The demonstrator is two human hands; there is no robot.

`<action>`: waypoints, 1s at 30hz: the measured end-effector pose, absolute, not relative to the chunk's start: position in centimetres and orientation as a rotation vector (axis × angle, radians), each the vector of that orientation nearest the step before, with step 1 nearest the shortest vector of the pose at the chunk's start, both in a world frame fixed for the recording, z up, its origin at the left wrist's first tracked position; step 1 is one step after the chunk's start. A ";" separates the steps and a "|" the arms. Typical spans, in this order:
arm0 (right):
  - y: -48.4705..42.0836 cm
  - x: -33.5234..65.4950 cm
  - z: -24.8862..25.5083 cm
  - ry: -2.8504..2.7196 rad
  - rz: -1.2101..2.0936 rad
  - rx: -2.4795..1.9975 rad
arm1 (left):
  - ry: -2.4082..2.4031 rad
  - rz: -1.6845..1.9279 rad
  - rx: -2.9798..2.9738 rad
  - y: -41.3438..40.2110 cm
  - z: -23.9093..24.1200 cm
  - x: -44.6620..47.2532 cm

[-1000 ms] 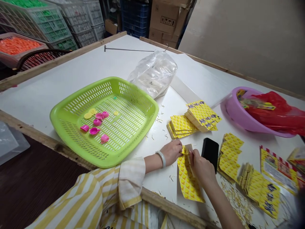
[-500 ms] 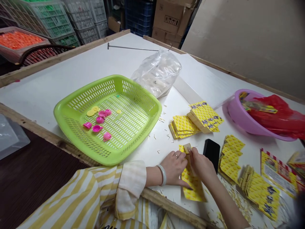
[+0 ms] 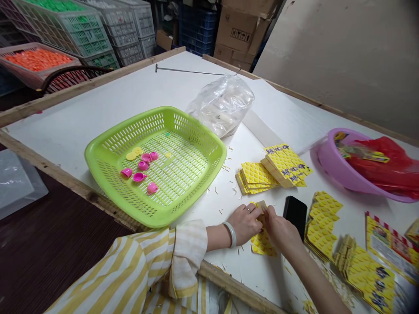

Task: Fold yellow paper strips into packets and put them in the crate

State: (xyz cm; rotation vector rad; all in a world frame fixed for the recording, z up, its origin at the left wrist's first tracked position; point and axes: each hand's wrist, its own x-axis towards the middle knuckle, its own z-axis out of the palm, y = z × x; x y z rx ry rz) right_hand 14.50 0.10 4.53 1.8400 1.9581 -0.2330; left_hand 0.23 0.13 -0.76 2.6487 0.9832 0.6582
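A yellow patterned card [image 3: 263, 245] lies on the white table near the front edge, between my hands. My left hand [image 3: 245, 223], with a ring and a pale bangle, has its fingers bent and closed on the card's left side. My right hand [image 3: 280, 227] pinches the card's upper part, where a plain greyish-brown piece [image 3: 261, 205] sticks up. The fingers hide much of the card's middle. Just right of my right hand lies a black phone-like object [image 3: 295, 214]. Beyond the hands are stacks of yellow cards [image 3: 257, 173], some with dark printing [image 3: 285, 160].
A green basket [image 3: 131, 208] with small pink cups and yellow discs stands left. Behind it sits a clear plastic bag [image 3: 225, 102]. To the right are a purple basin [image 3: 340, 172] with red plastic, more yellow card stacks [image 3: 322, 218], and thin scraps. A wooden rim [image 3: 235, 285] edges the table.
The card's lower end reached further toward me before and now shows shorter. My left thumb, stretched out over the card earlier, is drawn in. The view has shifted slightly.
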 end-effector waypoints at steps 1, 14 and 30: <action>-0.2 14.2 4.5 1.942 -0.186 1.862 | 0.968 0.710 2.638 0.2 -0.9 0.2; -7.0 14.8 1.9 2.078 -1.149 2.952 | 0.873 0.646 2.537 0.6 -1.0 0.1; -9.6 12.7 0.4 2.137 -0.567 3.199 | 0.852 0.606 2.561 0.3 -1.2 0.1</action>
